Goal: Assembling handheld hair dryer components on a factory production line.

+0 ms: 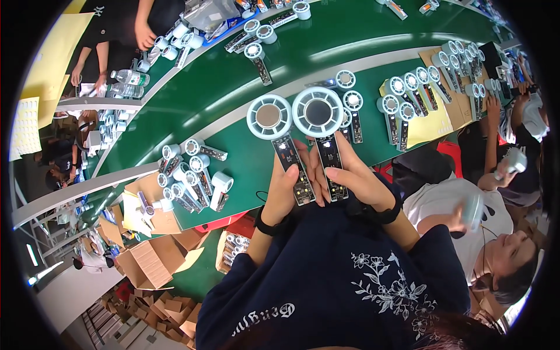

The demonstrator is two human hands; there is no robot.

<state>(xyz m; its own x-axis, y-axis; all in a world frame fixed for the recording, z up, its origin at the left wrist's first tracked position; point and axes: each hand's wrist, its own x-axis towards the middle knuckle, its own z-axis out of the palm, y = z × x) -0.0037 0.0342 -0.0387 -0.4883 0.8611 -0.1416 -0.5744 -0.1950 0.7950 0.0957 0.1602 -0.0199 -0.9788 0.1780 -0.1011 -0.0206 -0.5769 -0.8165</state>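
Two handheld fans with round, pale blue, spoked heads and bare dark circuit boards along their handles are held upright side by side. My left hand (284, 185) is closed around the handle of the left fan (269, 118), its thumb lying on the board. Around the handle of the right fan (318, 112) my right hand (357, 175) is closed too, thumb pressed on the board's face. The left fan's hub looks brownish, the right one's dark grey. Small lit spots show on both boards. Most of my fingers are hidden behind the handles.
More fans (189, 178) lie in a pile at the left on the green table (245, 169). Others stand just behind my hands and in rows (408, 87) at the right on yellow sheets. A conveyor belt (221, 93) runs beyond. An open carton (149, 262) sits lower left; co-workers sit at the right.
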